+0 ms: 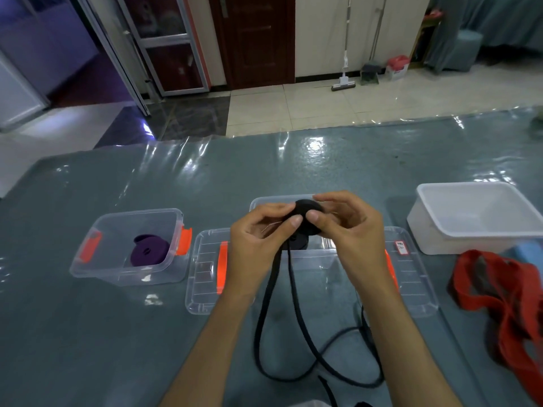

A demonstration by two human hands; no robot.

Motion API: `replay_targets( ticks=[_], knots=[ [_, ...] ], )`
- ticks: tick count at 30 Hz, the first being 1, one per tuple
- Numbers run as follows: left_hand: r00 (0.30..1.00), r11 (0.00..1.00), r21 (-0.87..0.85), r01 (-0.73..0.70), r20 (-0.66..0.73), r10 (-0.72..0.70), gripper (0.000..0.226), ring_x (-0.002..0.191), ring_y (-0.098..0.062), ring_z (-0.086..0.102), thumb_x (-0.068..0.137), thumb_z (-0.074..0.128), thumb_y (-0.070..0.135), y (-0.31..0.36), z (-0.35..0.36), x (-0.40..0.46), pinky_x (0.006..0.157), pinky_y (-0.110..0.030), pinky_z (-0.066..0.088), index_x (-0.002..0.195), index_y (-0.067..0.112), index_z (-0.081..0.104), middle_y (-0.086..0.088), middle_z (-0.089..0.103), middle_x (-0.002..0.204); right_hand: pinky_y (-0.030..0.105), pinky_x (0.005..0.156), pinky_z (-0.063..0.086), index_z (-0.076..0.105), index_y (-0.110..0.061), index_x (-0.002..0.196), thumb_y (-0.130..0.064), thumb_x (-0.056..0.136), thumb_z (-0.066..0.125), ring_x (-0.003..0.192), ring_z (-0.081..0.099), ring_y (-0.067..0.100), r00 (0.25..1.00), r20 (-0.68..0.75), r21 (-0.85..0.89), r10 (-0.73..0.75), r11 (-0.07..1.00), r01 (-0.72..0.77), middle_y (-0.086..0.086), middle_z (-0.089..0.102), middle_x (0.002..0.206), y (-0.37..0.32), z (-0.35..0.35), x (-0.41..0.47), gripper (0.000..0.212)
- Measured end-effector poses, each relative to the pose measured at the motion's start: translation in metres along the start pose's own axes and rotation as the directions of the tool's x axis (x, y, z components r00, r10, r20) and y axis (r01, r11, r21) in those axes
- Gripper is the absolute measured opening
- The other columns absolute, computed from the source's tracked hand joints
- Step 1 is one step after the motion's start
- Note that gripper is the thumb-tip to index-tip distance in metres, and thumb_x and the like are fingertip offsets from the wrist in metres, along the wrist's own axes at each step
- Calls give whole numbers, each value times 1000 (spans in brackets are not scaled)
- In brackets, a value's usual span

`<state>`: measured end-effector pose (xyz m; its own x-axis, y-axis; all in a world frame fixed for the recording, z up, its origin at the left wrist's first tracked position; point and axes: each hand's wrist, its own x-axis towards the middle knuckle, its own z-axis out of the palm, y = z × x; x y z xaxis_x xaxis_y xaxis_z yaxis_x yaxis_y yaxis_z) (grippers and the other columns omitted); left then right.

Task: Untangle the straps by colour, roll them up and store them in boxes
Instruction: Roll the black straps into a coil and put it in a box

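While both forearms reach forward, we see the left hand (258,233) and right hand (349,227) pinching a black strap roll (307,211), fingers curled, over a clear box (311,259).

1. Worktop (88,333): grey cloth under glossy clear film.
2. Boxes (129,277): clear smooth plastic, orange clips.
3. White tub (470,236): opaque plastic.
4. Black strap (293,304), red straps (505,292): matt woven webbing.
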<state>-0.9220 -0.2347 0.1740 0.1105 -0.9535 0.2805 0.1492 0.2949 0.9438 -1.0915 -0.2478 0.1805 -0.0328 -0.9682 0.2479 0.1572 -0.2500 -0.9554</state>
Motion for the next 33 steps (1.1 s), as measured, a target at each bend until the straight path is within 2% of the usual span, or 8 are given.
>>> replay_targets(
  ticks=[3, 7, 12, 17, 21, 25, 28, 33],
  knots=[
    [992, 999, -31, 28, 121, -24, 37, 119, -21, 75, 90, 81, 1, 6, -2, 0, 99, -25, 58, 118, 24, 81, -2, 79, 122, 50, 84, 66, 77, -16, 97, -10, 88, 84, 95, 80, 32, 999, -39, 71, -26, 997, 28, 12, 81, 100, -2, -1, -3, 13],
    [998, 998, 26, -56, 35, 55, 36, 109, -18, 78, 88, 85, 5, 13, -4, -4, 94, -21, 58, 109, 33, 81, 1, 81, 111, 34, 79, 65, 64, -10, 88, -10, 85, 87, 94, 80, 28, 998, 55, 72, 16, 997, -20, 10, 81, 97, -10, -4, -6, 23],
    [997, 997, -5, -72, -20, 72, 27, 104, -17, 78, 88, 84, 6, 18, 4, -17, 90, -21, 59, 98, 30, 83, -2, 81, 106, 39, 80, 67, 76, -23, 108, -18, 88, 85, 93, 79, 29, 999, 45, 49, -7, 999, 5, 10, 80, 101, -20, -5, -16, 23],
    [994, 990, 102, -99, 47, 95, 21, 101, -17, 78, 88, 85, 12, 27, -6, -23, 89, -22, 59, 100, 29, 84, -2, 81, 104, 36, 75, 65, 65, -6, 91, -13, 85, 85, 90, 80, 31, 993, 110, 61, 49, 997, -56, 18, 78, 95, -25, -7, -28, 23],
    [998, 996, 63, -61, 8, 60, 22, 100, -16, 79, 89, 84, 6, 24, 7, -37, 87, -19, 59, 103, 23, 85, -1, 83, 104, 28, 74, 63, 77, -13, 102, -5, 90, 82, 91, 80, 25, 999, 26, 4, -45, 999, 45, 10, 80, 99, -28, -10, -41, 15],
    [993, 1000, 19, 8, 117, -10, 27, 104, -16, 79, 89, 83, 5, 31, 8, -37, 88, -19, 60, 109, 22, 84, -2, 83, 109, 32, 76, 64, 71, -5, 97, -2, 93, 78, 94, 80, 28, 1000, -7, 69, 11, 998, -11, 12, 80, 99, -28, -15, -53, 9],
    [998, 997, 72, -13, 65, 9, 22, 99, -18, 80, 85, 88, 9, 31, 14, -44, 86, -20, 60, 104, 20, 83, -1, 83, 103, 36, 76, 65, 63, -3, 91, 0, 88, 82, 88, 80, 32, 998, 31, 7, 53, 999, -53, 18, 79, 95, -31, -26, -55, 19],
    [996, 997, 55, 47, 74, -51, 28, 104, -15, 79, 88, 82, -2, 26, 24, -54, 93, -25, 61, 112, 12, 80, 1, 83, 109, 47, 89, 65, 76, -12, 105, 0, 90, 80, 95, 78, 28, 996, -71, -75, -61, 996, 56, 11, 80, 100, -29, -26, -62, 19]
  ],
)
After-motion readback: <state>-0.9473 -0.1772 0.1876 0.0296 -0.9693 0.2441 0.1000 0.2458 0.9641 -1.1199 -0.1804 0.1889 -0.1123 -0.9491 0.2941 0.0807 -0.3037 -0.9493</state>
